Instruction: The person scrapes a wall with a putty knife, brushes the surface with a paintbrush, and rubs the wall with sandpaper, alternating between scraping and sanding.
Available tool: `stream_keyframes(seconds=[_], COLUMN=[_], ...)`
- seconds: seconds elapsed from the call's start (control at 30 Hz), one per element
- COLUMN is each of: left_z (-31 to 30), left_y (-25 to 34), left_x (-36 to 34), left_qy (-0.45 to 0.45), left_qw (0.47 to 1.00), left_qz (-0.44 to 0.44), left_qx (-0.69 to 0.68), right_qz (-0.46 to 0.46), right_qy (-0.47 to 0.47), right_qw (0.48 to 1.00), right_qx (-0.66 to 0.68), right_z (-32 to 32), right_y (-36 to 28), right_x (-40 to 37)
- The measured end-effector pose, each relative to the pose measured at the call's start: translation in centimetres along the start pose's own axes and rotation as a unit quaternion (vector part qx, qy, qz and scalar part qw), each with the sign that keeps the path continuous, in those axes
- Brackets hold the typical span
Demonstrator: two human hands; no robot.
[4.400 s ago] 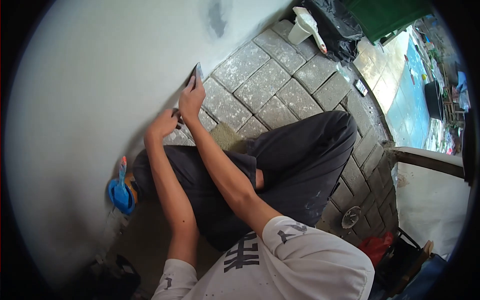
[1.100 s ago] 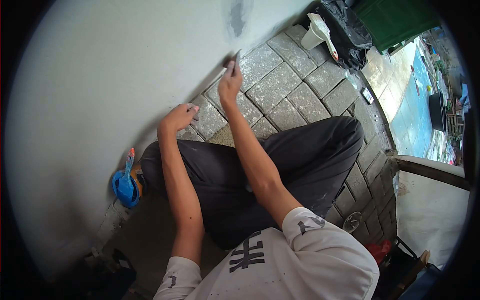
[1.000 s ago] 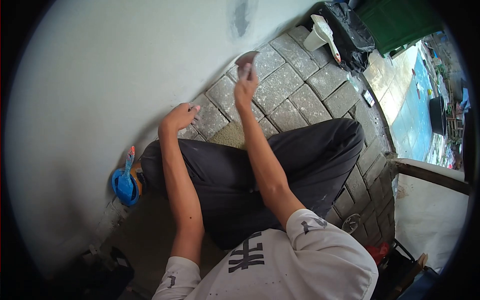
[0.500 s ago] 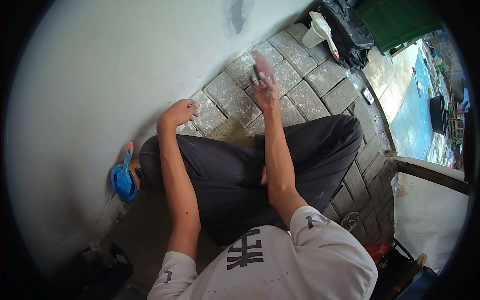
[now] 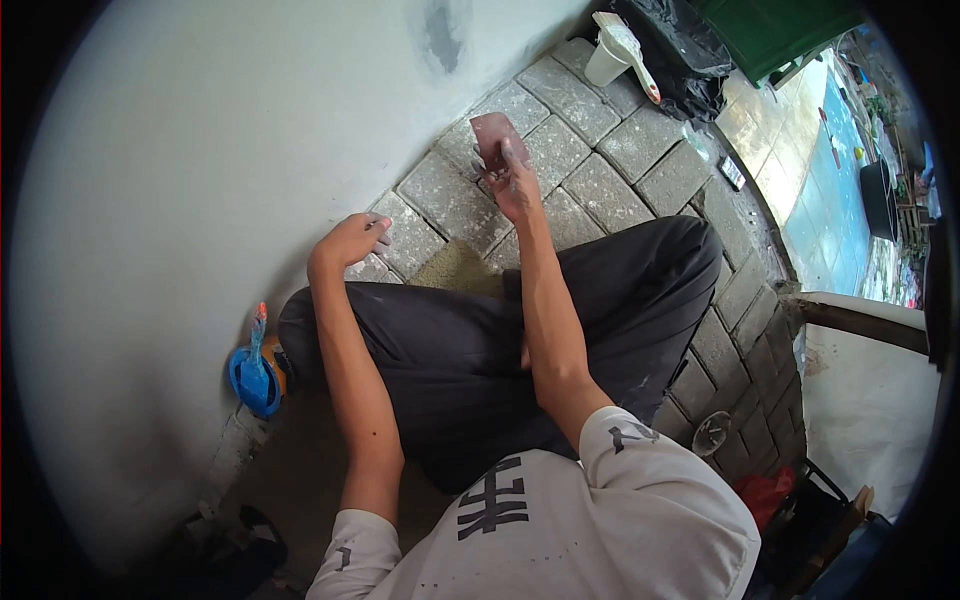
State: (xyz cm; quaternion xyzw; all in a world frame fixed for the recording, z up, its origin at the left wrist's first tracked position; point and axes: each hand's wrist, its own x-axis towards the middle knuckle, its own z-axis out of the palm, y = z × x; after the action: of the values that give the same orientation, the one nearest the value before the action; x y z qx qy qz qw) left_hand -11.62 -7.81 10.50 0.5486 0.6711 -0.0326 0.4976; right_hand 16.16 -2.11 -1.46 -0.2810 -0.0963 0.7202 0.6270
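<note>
My right hand (image 5: 512, 182) grips a flat putty knife (image 5: 490, 132) with a reddish-grey blade, held face up over the grey paving stones (image 5: 560, 150), away from the white wall (image 5: 200, 150). My left hand (image 5: 350, 240) is closed around a small tool whose tip (image 5: 381, 224) shows near the fingers, low by the foot of the wall. I sit on the ground in black trousers (image 5: 480, 340) with my knees drawn up.
A blue container with a brush (image 5: 255, 372) stands by the wall at my left. A white scoop (image 5: 612, 52) and a black bag (image 5: 670, 50) lie at the far end, beside a green bin (image 5: 780, 30). A grey patch (image 5: 440, 35) marks the wall.
My right hand has pulled the putty knife off the foot of the wall and turned its blade face up over the paving. My left hand has stayed low by the wall.
</note>
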Motion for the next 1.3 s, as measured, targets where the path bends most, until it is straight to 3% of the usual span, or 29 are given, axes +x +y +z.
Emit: stream_keyframes(seconds=[0.07, 0.13, 0.17, 0.23, 0.37, 0.43, 0.53, 0.67, 0.73, 0.93, 0.97, 1.1, 1.17, 1.3], left_z=[0.0, 0.0, 0.1, 0.0, 0.1, 0.1, 0.0, 0.1, 0.1, 0.1, 0.1, 0.2, 0.2, 0.1], left_y=[-0.1, 0.1, 0.2, 0.4, 0.2, -0.5, -0.4, 0.1, 0.1, 0.5, 0.4, 0.1, 0.3, 0.7], left_x=[0.1, 0.0, -0.1, -0.3, 0.3, 0.8, 0.8, 0.8, 0.8, 0.5, 0.5, 0.7, 0.6, 0.2], left_qy=[0.002, 0.001, 0.0, -0.001, -0.016, -0.024, -0.026, -0.014, -0.014, -0.009, -0.011, -0.013, -0.005, -0.015], left_qw=[1.0, 1.0, 1.0, 1.0, 1.0, 1.0, 0.999, 0.999, 0.999, 0.999, 0.999, 0.999, 0.999, 0.999], left_qz=[-0.003, 0.0, 0.002, 0.012, 0.014, 0.02, 0.025, 0.025, 0.027, 0.025, 0.03, 0.038, 0.038, 0.034], left_qx=[0.001, -0.002, -0.005, -0.002, -0.002, -0.003, -0.004, -0.028, -0.03, -0.022, -0.019, -0.027, -0.023, -0.029], right_qz=[-0.024, -0.133, -0.134, -0.2, -0.197, -0.308, -0.374, -0.324, -0.32, -0.258, -0.238, -0.257, -0.327, -0.28], right_qy=[0.004, -0.003, -0.001, 0.051, 0.112, 0.253, 0.256, 0.201, 0.128, 0.148, 0.145, 0.163, 0.241, 0.248], right_qw=[0.998, 0.963, 0.963, 0.903, 0.912, 0.792, 0.809, 0.84, 0.781, 0.808, 0.896, 0.881, 0.847, 0.856], right_qx=[-0.052, -0.234, -0.234, -0.376, -0.341, -0.463, -0.374, -0.385, -0.521, -0.509, -0.345, -0.363, -0.342, -0.356], right_z=[-0.3, -0.2, -0.1, 2.5, 6.4, 7.2, 7.0, 6.2, 5.9, 8.7, 9.4, 9.1, 9.6, 10.7], right_y=[0.5, 0.7, 0.8, 0.2, 0.5, 0.7, 1.5, 3.8, 6.1, 10.2, 9.7, 9.8, 9.3, 6.8], right_x=[0.9, 2.0, 2.6, 2.7, 4.8, 6.0, 8.1, 8.5, 8.6, 5.4, 4.8, 7.0, 8.1, 8.0])
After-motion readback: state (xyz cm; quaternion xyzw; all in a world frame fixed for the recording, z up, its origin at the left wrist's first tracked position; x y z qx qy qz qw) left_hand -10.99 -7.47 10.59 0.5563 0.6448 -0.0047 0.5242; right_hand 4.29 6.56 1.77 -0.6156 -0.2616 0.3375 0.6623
